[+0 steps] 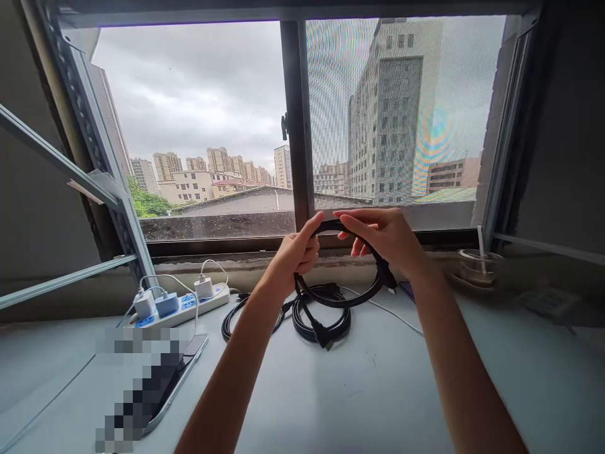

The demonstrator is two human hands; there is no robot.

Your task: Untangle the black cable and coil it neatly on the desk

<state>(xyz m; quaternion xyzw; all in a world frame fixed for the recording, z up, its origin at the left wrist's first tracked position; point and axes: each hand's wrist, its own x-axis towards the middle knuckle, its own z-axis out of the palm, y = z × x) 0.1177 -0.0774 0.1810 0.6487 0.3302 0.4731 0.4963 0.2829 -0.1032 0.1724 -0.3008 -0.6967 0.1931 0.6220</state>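
Note:
I hold a black cable (347, 301) wound into a loop in front of the window, above the white table (378, 391). My left hand (295, 252) is closed round the loop's left side. My right hand (382, 236) grips the top right of the loop, fingers curled over it. One plug end (325, 340) of the cable hangs down to the table. More black cable coils (321, 321) lie on the table just below the loop.
A white power strip (182, 304) with several chargers plugged in lies at the left. A phone (163, 381) rests near the front left. A plastic cup with a straw (477, 265) stands on the sill at the right. A thin white wire (392, 315) crosses the table.

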